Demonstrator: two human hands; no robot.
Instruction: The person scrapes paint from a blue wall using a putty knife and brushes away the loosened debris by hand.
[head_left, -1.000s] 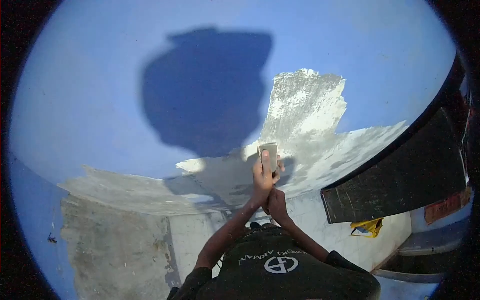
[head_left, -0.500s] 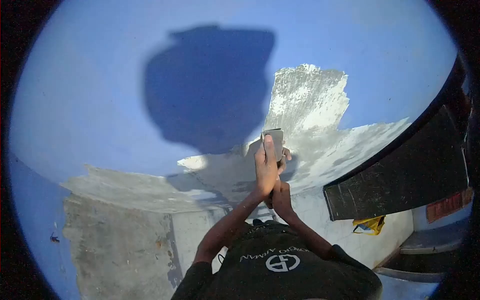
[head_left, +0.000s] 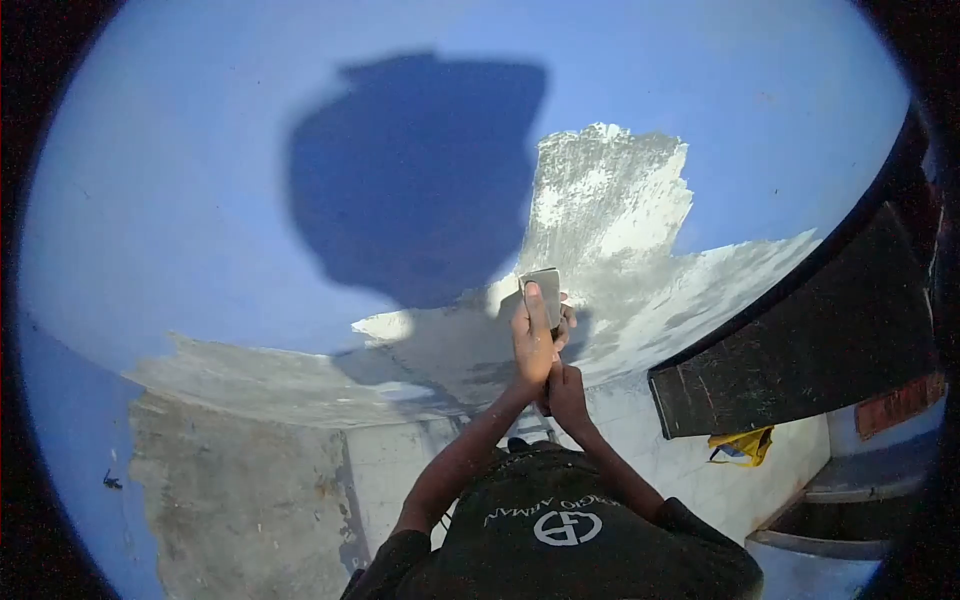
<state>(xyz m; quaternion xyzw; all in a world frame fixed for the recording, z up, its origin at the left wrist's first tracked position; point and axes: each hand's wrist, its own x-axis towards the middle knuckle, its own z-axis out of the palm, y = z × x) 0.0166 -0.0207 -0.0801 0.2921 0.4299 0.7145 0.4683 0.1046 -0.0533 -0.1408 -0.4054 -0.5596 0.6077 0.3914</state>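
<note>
My left hand (head_left: 532, 345) is closed round a flat, grey rectangular plate (head_left: 545, 290), its thumb laid along the face and fingertips curled round the right edge. The plate overlaps the lower end of a rough white-and-grey patch (head_left: 610, 200) on the blue wall (head_left: 200, 220). Just under the left hand, my right hand (head_left: 568, 398) is closed close to the left wrist. I cannot tell what it holds, as its fingers are mostly hidden.
A black board (head_left: 800, 335) spans the right side, with a yellow item (head_left: 743, 446) under it. Dark-edged steps or shelves (head_left: 860, 490) lie at lower right. Bare grey plaster (head_left: 240, 490) covers the lower left wall. A large head-shaped shadow (head_left: 420, 180) falls on the blue paint.
The left hand and the grey plate have shifted slightly down in the view, and the plate is tilted a little differently. The right hand stays just below, almost unmoved.
</note>
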